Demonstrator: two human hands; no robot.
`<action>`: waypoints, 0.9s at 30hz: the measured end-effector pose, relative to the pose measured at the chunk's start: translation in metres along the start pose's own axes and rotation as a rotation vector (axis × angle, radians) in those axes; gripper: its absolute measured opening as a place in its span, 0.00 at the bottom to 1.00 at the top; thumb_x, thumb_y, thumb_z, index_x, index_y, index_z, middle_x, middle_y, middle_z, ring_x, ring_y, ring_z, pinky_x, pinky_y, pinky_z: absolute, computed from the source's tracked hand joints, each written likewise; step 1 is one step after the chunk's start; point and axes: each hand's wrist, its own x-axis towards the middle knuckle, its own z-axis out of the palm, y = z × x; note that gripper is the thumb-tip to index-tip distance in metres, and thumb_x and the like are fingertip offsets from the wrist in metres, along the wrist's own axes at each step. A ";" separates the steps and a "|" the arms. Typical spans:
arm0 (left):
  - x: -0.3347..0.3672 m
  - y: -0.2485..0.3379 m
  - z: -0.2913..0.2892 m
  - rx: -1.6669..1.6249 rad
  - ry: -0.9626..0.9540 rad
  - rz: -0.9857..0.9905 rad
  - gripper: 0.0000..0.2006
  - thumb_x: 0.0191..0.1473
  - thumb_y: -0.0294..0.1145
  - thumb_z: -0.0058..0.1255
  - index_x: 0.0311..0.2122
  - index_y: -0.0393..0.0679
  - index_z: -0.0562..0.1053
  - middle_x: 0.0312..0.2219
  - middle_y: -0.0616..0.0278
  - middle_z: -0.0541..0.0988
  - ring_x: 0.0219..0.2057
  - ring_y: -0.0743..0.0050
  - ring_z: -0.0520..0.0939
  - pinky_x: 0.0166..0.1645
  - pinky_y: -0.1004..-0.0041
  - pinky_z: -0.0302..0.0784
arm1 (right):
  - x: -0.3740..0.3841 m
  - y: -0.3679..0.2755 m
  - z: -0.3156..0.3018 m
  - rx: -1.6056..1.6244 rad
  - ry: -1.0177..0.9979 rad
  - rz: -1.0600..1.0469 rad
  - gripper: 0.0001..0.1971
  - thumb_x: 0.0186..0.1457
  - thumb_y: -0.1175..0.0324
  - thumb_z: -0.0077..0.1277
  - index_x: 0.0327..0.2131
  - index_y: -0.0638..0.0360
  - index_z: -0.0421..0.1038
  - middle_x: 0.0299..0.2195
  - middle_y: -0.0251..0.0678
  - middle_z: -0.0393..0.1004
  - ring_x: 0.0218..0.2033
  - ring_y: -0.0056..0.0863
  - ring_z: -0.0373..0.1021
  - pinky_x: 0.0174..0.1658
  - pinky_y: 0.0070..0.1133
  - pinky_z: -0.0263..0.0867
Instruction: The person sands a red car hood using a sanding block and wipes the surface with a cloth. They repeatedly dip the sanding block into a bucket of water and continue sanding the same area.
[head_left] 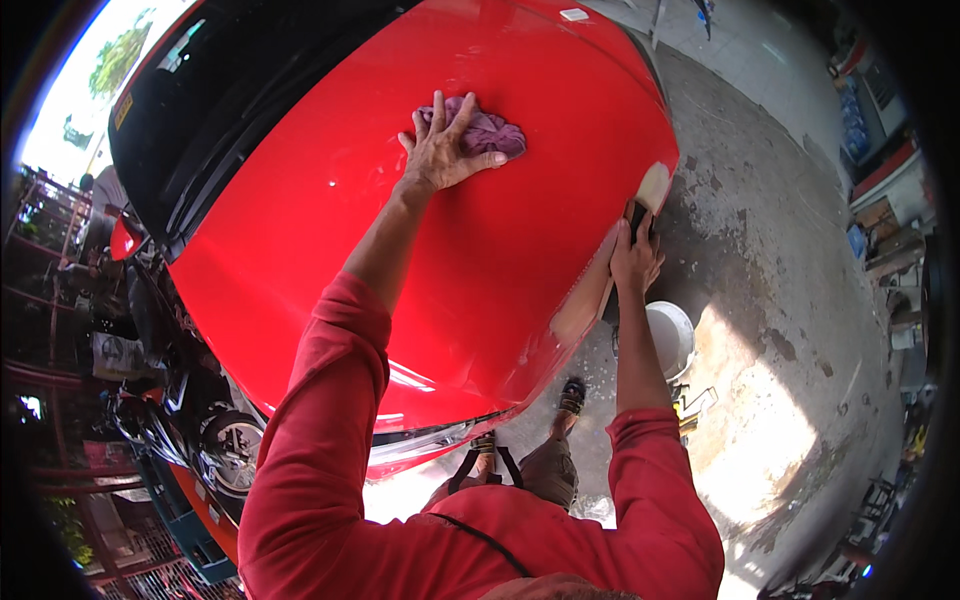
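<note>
In front of me lies a glossy red car hood [420,270]. My left hand [440,155] rests on it with fingers spread, over a crumpled purple cloth [490,136] that shows between thumb and fingers. At the hood's front edge, my right hand [636,262] is closed round a dark block [638,212], held against the edge. Dull beige patches mark the paint there: a pale patch [654,184] just beyond the block and a longer sanded strip [582,305] nearer me. The block's underside is hidden.
A white bucket [671,338] stands on the stained concrete floor [760,250], below my right forearm. The dark windshield [215,110] is at the far left. A motorcycle [228,450] stands at the left. Cluttered shelves [890,240] line the right side.
</note>
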 end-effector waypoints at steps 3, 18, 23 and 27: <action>0.002 0.046 0.024 0.106 0.107 0.133 0.38 0.48 0.71 0.64 0.60 0.58 0.77 0.67 0.57 0.69 0.70 0.34 0.63 0.68 0.29 0.60 | -0.032 -0.005 0.000 0.063 -0.083 0.016 0.37 0.67 0.40 0.50 0.74 0.42 0.60 0.67 0.51 0.65 0.60 0.59 0.65 0.61 0.50 0.63; -0.022 -0.041 0.020 0.197 0.300 0.345 0.29 0.56 0.63 0.61 0.53 0.52 0.79 0.57 0.50 0.76 0.56 0.38 0.76 0.54 0.44 0.77 | -0.029 -0.016 -0.012 0.117 -0.063 0.227 0.36 0.67 0.43 0.51 0.74 0.44 0.59 0.65 0.55 0.64 0.60 0.58 0.64 0.62 0.50 0.60; -0.033 -0.053 0.021 0.209 0.286 0.306 0.31 0.56 0.66 0.61 0.55 0.53 0.79 0.58 0.53 0.76 0.57 0.40 0.76 0.55 0.41 0.77 | -0.249 -0.008 -0.020 0.123 -0.019 -0.185 0.37 0.67 0.45 0.53 0.73 0.50 0.60 0.67 0.63 0.60 0.60 0.63 0.63 0.63 0.50 0.59; -0.023 -0.047 0.028 0.195 0.316 0.335 0.33 0.57 0.68 0.59 0.58 0.54 0.78 0.62 0.53 0.74 0.64 0.40 0.71 0.62 0.37 0.72 | -0.178 0.008 -0.005 0.074 0.134 -0.257 0.37 0.66 0.46 0.55 0.73 0.48 0.61 0.67 0.62 0.62 0.58 0.61 0.65 0.63 0.51 0.59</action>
